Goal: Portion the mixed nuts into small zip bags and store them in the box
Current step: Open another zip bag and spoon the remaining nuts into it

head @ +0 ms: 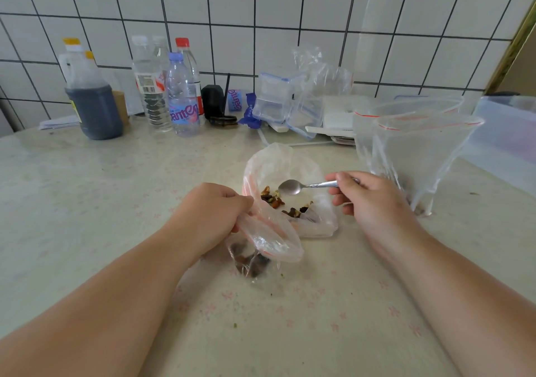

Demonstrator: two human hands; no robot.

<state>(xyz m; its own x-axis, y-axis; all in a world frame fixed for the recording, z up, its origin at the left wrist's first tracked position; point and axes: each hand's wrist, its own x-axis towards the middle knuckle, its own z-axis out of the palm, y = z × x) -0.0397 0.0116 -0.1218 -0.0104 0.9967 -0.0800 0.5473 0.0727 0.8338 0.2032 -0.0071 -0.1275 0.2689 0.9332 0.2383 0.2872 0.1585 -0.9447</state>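
Note:
A large open plastic bag (269, 165) lies at the middle of the table with a few mixed nuts (274, 198) left inside. My right hand (368, 199) grips a metal spoon (293, 186) by its handle, the empty bowl hovering over the nuts. My left hand (214, 214) pinches the rim of a small zip bag (269, 240) with a red seal line; some dark nuts (251, 260) sit at its bottom near me. Two empty zip bags (420, 150) stand upright to the right. A translucent box (510, 133) sits at the far right edge.
Along the tiled wall stand a dark sauce jug (92, 107), several water bottles (182, 98), a black holder (213, 98) and stacked clear containers with blue lids (278, 98). A few crumbs lie on the table in front of me.

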